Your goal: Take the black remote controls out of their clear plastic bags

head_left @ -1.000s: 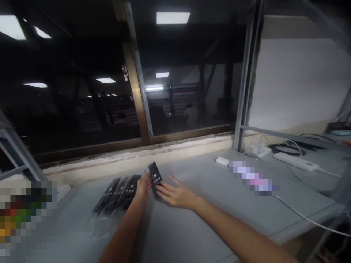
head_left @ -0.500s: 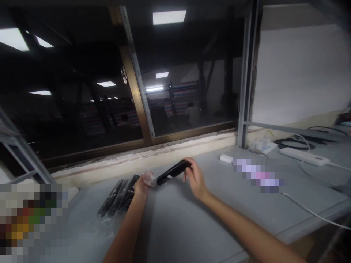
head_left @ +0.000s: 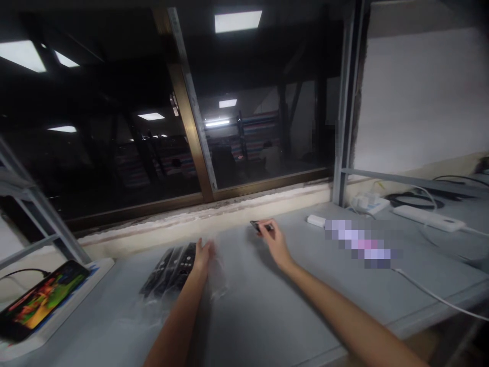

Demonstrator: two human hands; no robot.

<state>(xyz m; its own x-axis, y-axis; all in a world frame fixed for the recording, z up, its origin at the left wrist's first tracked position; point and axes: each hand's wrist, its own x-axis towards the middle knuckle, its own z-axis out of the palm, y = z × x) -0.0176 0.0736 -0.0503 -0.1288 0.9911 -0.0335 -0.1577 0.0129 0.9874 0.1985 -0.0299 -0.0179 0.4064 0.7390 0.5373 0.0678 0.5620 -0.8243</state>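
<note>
My right hand [head_left: 274, 239] is closed in a pinch on a black remote control [head_left: 254, 224], now seen nearly end-on above the grey table [head_left: 260, 316] and mostly hidden by the fingers. To its left, my left hand [head_left: 202, 256] holds a clear, crumpled plastic bag [head_left: 219, 278] that hangs down from the fingers. Several black remote controls in clear bags [head_left: 168, 267] lie side by side just left of that hand, partly behind the left forearm.
A phone [head_left: 46, 300] with a bright screen leans at the left on a white board. At the right lie a blurred-out device [head_left: 357, 243] with a white cable, a white power strip [head_left: 428, 218] and black coiled cable [head_left: 414, 200]. A metal post [head_left: 340, 153] stands by the window.
The remote control has come out of its plastic bag and moved right in my right hand. The bag stays in my left hand, now hanging loose.
</note>
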